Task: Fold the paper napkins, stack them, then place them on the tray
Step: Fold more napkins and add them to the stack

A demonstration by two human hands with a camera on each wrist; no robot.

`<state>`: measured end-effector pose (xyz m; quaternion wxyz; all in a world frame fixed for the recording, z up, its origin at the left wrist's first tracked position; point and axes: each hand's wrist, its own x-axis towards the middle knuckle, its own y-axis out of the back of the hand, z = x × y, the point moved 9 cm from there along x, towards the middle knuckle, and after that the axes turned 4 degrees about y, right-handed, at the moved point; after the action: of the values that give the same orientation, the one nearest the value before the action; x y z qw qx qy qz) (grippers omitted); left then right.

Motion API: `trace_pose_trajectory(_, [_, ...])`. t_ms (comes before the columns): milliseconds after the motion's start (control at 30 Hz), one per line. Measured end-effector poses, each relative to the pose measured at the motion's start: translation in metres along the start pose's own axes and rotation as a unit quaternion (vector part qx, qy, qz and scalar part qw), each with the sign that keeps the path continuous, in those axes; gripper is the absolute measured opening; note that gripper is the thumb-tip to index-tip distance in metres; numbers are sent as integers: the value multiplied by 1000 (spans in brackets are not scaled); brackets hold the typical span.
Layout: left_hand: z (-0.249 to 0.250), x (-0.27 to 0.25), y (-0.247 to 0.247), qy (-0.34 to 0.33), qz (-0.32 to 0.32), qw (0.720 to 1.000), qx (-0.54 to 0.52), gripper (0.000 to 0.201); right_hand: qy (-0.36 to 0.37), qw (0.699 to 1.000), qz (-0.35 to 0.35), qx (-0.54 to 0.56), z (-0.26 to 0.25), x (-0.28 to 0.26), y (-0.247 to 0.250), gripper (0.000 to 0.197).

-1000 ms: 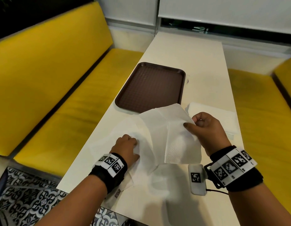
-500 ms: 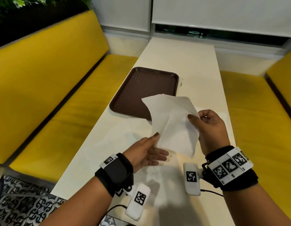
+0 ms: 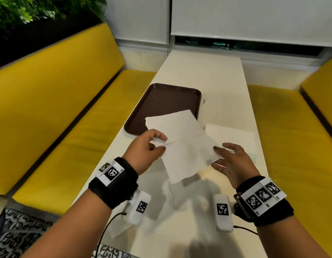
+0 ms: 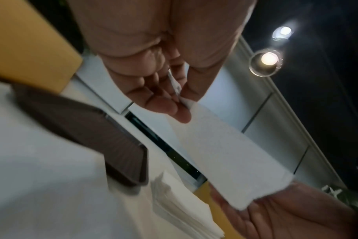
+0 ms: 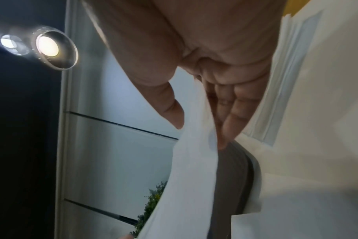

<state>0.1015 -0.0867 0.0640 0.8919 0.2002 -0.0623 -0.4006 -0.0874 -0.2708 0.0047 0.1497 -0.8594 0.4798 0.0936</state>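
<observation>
creased white napkin (image 3: 182, 144) held aloft by left hand (image 3: 145, 151), right hand (image 3: 233, 161).

We see the white table (image 3: 204, 75) evenly lit from above; soft hand shadows fall on its near end. Two round ceiling lamps (image 4: 266, 62) flare with ringed glare in both wrist views, which are motion-blurred; bench lines bow beside the table.

Booth with a long white table (image 3: 208, 75)
Yellow benches (image 3: 55, 101) are flanking the table; white blinds (image 3: 254, 17) are hanging beyond its far end, a green plant (image 3: 22, 10) is leafing far left, patterned floor tiles (image 3: 18, 237) are showing near-left.
</observation>
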Motion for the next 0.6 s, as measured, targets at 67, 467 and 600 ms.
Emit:
trace_pose_trajectory(67, [16, -3, 7, -23, -12, 999, 26, 20, -1, 1000, 3, -20, 0, 4, -1, 41])
trace_pose_trajectory(467, [48, -9, 39, -42, -65, 997, -30, 25, -129, 972, -160, 113, 41, -8, -60, 54])
trace_pose_trajectory(600, [37, -7, 46, -25, -63, 997, -21, 25, -21, 988, -115, 102, 11, 1, -54, 56])
